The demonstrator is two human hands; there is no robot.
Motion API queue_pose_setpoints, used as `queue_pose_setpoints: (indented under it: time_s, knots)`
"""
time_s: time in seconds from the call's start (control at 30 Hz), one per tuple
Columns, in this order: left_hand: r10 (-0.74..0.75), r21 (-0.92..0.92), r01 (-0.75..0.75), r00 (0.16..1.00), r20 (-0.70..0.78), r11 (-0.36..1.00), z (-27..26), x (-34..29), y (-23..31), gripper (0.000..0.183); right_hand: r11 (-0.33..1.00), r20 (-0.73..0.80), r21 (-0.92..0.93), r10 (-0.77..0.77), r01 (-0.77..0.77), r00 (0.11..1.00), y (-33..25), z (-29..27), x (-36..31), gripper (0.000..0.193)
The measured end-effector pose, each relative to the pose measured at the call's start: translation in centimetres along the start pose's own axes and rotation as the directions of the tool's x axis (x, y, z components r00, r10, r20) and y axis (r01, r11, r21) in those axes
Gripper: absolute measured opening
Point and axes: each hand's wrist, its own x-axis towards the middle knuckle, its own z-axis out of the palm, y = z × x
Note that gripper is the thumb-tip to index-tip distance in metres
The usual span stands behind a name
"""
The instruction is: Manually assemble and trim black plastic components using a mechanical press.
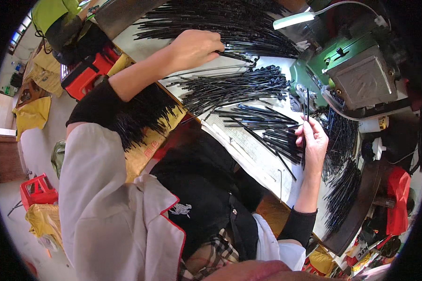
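My left hand [196, 48] reaches over the table with its fingers curled down. Its fingertips pinch at thin black rods by the near edge of the far rod pile [211, 21]; how many they grip is hidden. My right hand [312, 138] is closed on a couple of thin black rods [306, 103], held upright between thumb and fingers in front of the green machine [314, 70]. Between my hands lies a middle heap of black rods [239, 86]. Closer to me is a smaller bunch of rods [262, 117], partly on a white printed sheet [241, 143].
A white lamp [293, 20] on a bent arm lights the machine. More rods [340, 192] lie along the table's right side. At left, a bundle of rods [143, 114] rests on yellow wrapping. A red stool [38, 191] stands on the floor; red cloth [397, 201] hangs at right.
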Motion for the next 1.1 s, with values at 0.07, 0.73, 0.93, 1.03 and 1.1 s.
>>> queue_pose_setpoints:
  time_s: [0.07, 0.73, 0.93, 1.03, 1.1]
  knots:
    - [0.042, 0.051, -0.044, 0.999, 0.025, 0.998, 0.4, 1.1, 0.5, 0.017, 1.0, -0.004, 0.025, 0.0, 0.0, 1.0, 0.5, -0.6, -0.1, 0.023]
    - [-0.051, 0.069, 0.049, 0.999, 0.021, 0.996, -0.5, -1.1, -0.4, 0.023, 1.0, -0.001, -0.002, 0.0, 0.0, 1.0, 0.5, -0.5, 0.0, 0.023]
    - [-0.047, 0.162, 0.008, 0.97, 0.237, 0.987, -1.4, 0.3, -0.2, 0.024, 1.0, -0.008, -0.006, 0.003, -0.003, 1.0, 0.5, -0.5, -0.1, 0.022]
    - [-0.041, 0.135, 0.009, 0.972, 0.231, 0.991, -1.6, -0.1, -0.6, 0.024, 1.0, -0.007, -0.009, -0.014, 0.014, 1.0, 0.3, -0.4, 0.0, 0.021]
    - [-0.038, 0.105, 0.017, 0.98, 0.194, 0.994, -1.5, -0.7, -0.7, 0.023, 0.999, -0.028, 0.019, 0.028, -0.027, 0.999, 0.1, -0.3, -0.1, 0.021]
